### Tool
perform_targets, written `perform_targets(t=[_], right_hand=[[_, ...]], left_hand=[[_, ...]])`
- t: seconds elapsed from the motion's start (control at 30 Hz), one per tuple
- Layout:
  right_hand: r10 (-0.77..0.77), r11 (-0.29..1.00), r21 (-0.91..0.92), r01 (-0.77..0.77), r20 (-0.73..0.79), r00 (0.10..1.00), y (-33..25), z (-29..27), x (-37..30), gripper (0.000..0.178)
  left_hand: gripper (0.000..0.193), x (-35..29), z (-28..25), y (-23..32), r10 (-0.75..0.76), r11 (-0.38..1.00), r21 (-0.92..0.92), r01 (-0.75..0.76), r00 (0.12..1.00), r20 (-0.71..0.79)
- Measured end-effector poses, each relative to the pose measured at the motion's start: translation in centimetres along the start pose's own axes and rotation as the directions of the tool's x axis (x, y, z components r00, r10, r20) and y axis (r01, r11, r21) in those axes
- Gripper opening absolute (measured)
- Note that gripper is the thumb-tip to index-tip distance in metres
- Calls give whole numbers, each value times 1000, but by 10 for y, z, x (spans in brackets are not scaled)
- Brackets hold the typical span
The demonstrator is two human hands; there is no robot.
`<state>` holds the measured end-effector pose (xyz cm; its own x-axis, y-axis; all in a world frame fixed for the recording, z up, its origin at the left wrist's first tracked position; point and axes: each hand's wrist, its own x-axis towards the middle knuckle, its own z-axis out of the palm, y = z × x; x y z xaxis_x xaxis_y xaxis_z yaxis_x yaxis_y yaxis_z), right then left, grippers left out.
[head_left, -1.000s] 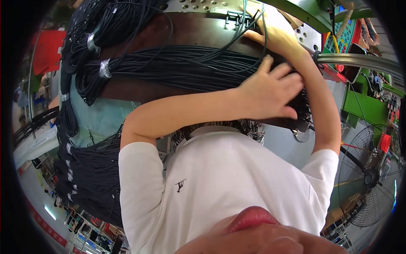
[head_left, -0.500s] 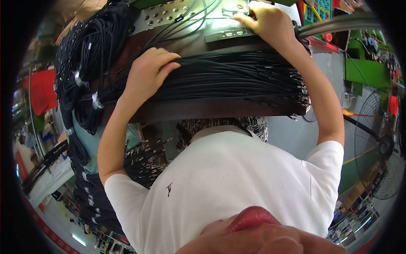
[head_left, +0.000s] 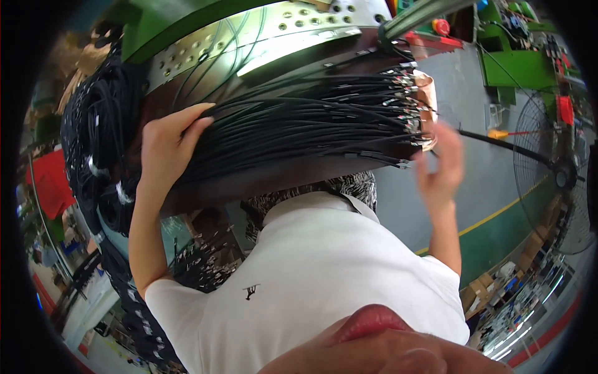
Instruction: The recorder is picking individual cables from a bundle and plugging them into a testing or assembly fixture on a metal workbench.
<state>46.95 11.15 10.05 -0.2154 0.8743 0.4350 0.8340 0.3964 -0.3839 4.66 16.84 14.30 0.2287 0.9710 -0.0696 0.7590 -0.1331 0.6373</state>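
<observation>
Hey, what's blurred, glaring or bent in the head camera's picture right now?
Head view: the right hand is motion-blurred, the left hand fairly crisp; head view: white glare along the perforated metal plate; head view, toward the rim: the green beam bows.

The right hand has come down beside the cable ends.

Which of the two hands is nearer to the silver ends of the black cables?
Right. The right hand is just beside the silver ends; the left hand is farther away, at the left part of the black cables.
</observation>
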Motion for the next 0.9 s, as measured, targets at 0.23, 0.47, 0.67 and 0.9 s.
perform_targets(t=[0.23,0.47,0.67,0.9], right_hand=[[-176,984,18,176,139,974,0,39,10,39],[-238,970,74,233,75,968,-7,33,24,35],[244,492,782,-383,298,923,-35,25,37,26],[159,-28,863,-504,502,850,-68,52,98,47]], left_hand=[[25,14,-3,36,-11,978,-183,100,901,434],[27,121,98,120,122,831,-454,323,689,714],[24,56,102,122,123,601,-705,376,828,547],[28,10,101,107,-3,430,-841,329,932,362]])
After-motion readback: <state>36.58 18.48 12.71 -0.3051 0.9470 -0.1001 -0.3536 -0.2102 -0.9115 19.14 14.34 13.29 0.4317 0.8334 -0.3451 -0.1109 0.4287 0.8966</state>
